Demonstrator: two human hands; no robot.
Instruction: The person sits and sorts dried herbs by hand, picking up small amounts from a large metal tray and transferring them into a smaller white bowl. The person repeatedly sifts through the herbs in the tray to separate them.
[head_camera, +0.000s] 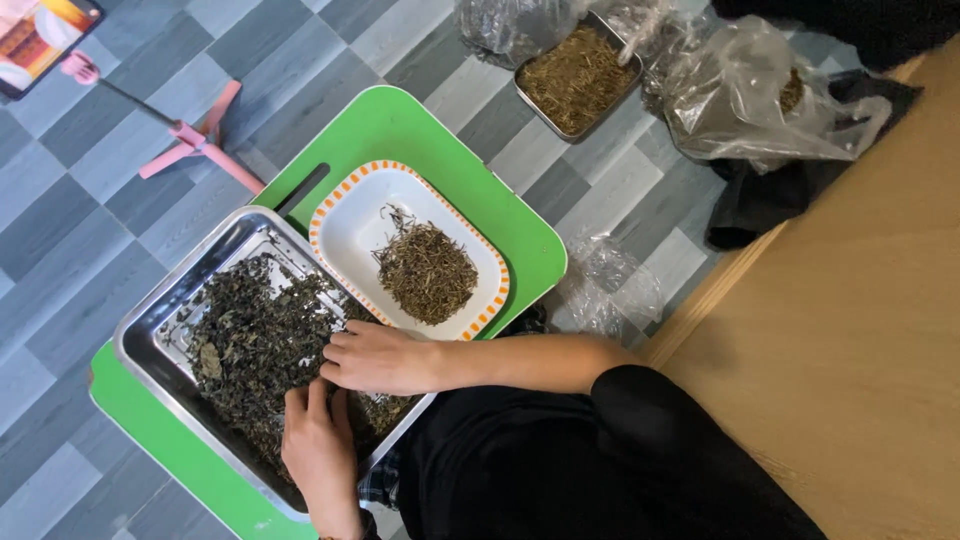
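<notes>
Your left hand (322, 445) and right hand (372, 357) sorted dark dried leaves (255, 335) in shallow steel tray (150, 320); grip state unclear, fingers curled. Next: pinch stems out carefully.

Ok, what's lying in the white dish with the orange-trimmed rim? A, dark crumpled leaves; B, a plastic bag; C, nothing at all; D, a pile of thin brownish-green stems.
D: the white dish holds a small pile of thin stems, while the dark leaves lie in the metal tray where both hands work.
</notes>
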